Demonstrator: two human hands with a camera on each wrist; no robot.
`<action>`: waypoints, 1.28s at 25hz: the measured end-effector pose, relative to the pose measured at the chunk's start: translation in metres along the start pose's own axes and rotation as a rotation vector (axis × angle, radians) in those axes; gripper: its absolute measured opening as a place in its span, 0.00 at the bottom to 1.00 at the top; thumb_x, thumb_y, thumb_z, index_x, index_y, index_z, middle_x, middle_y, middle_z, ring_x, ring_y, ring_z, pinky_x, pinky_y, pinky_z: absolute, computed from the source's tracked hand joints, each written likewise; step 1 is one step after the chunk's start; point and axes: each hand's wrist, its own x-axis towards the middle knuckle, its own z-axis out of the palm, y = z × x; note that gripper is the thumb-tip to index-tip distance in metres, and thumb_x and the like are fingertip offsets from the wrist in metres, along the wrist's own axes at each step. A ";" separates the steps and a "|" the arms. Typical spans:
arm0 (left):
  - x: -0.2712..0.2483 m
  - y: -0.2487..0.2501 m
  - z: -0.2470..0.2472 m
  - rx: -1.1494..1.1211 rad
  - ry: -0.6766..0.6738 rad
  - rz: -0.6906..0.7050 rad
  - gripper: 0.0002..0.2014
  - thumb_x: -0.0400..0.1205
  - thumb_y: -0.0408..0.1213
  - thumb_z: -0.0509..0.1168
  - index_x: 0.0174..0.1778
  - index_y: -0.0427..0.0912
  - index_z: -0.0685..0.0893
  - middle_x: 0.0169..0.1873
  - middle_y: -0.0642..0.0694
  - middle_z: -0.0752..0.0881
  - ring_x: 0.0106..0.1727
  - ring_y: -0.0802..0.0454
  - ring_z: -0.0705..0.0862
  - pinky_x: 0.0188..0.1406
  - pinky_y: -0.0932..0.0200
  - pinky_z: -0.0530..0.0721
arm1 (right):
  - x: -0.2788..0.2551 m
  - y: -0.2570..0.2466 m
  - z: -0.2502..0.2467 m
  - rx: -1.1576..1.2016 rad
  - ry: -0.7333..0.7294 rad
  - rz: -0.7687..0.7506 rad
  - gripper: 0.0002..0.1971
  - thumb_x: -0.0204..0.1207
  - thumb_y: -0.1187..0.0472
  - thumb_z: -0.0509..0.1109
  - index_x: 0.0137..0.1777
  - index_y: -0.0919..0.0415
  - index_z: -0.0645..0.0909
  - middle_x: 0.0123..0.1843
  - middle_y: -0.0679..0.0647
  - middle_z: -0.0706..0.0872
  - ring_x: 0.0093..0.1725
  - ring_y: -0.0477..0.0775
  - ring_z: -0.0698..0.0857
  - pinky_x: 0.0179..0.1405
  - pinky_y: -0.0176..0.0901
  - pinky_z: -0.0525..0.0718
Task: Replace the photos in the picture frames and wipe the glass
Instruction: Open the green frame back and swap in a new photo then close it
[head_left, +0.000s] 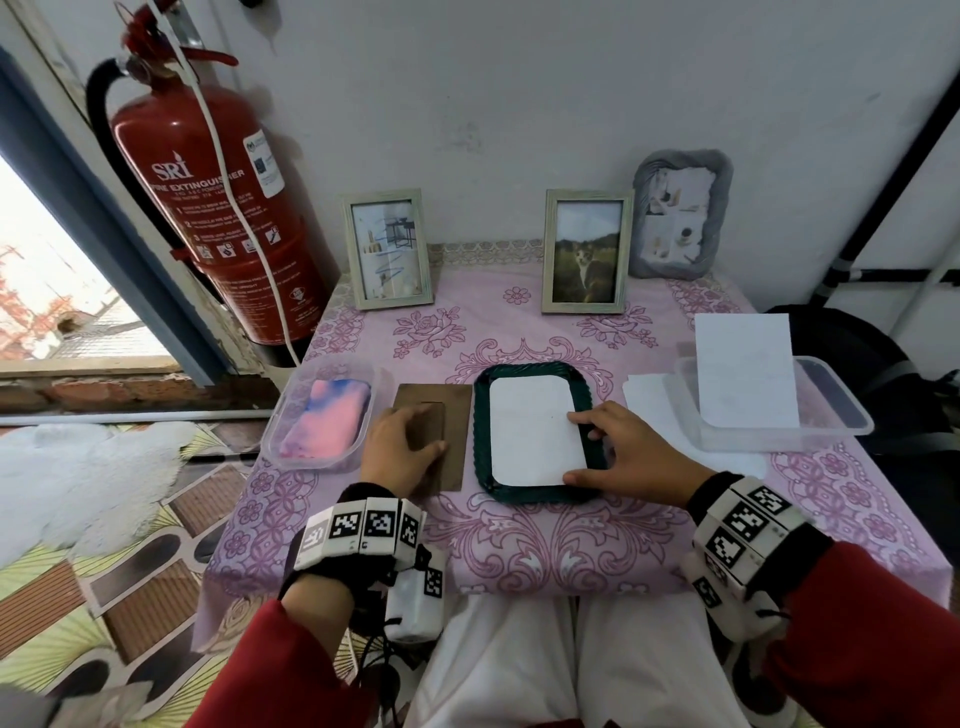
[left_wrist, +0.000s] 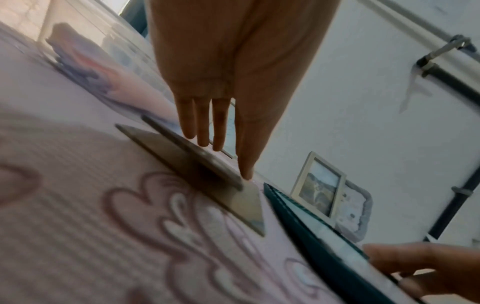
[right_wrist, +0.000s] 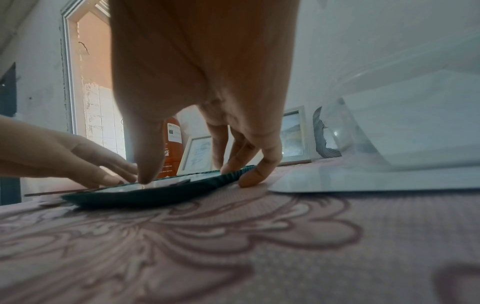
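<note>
At left of centre I see a clear tub (head_left: 317, 415) holding a pink-and-blue cloth (head_left: 327, 418). Beside it my left hand (head_left: 402, 449) lies flat, fingers straight, on the brown backing board (head_left: 457, 415). Mid-frame the dark green frame (head_left: 483, 441) lies face down on the desk (head_left: 571, 545), a white sheet (head_left: 530, 431) in it; my right hand (head_left: 631, 457) presses it with spread fingertips. At right, a second tub (head_left: 831, 415) holds white paper (head_left: 743, 369), its print unreadable. Three frames stand upright at the back.

Red fire extinguisher (head_left: 208, 208) by the window (head_left: 57, 291), floral pink tablecloth (head_left: 519, 540), patterned floor mat (head_left: 130, 571)
</note>
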 end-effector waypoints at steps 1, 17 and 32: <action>0.000 -0.002 0.000 0.039 -0.010 -0.025 0.29 0.74 0.38 0.73 0.70 0.37 0.74 0.65 0.37 0.76 0.67 0.40 0.76 0.71 0.50 0.72 | 0.000 -0.001 0.000 -0.002 0.000 0.002 0.39 0.66 0.52 0.79 0.76 0.58 0.67 0.63 0.52 0.72 0.62 0.49 0.74 0.57 0.33 0.71; -0.007 0.007 0.012 0.040 0.141 -0.164 0.28 0.69 0.48 0.76 0.59 0.36 0.79 0.62 0.43 0.74 0.63 0.44 0.75 0.69 0.47 0.70 | 0.001 0.002 -0.001 0.025 -0.009 -0.002 0.36 0.66 0.56 0.79 0.74 0.58 0.69 0.63 0.55 0.72 0.60 0.47 0.74 0.52 0.29 0.70; 0.011 0.038 -0.024 -0.402 0.383 -0.084 0.15 0.77 0.29 0.67 0.60 0.39 0.83 0.43 0.46 0.86 0.45 0.51 0.83 0.52 0.59 0.80 | 0.001 0.001 -0.001 0.012 -0.007 -0.012 0.36 0.66 0.55 0.80 0.74 0.60 0.70 0.62 0.52 0.71 0.59 0.46 0.72 0.60 0.30 0.70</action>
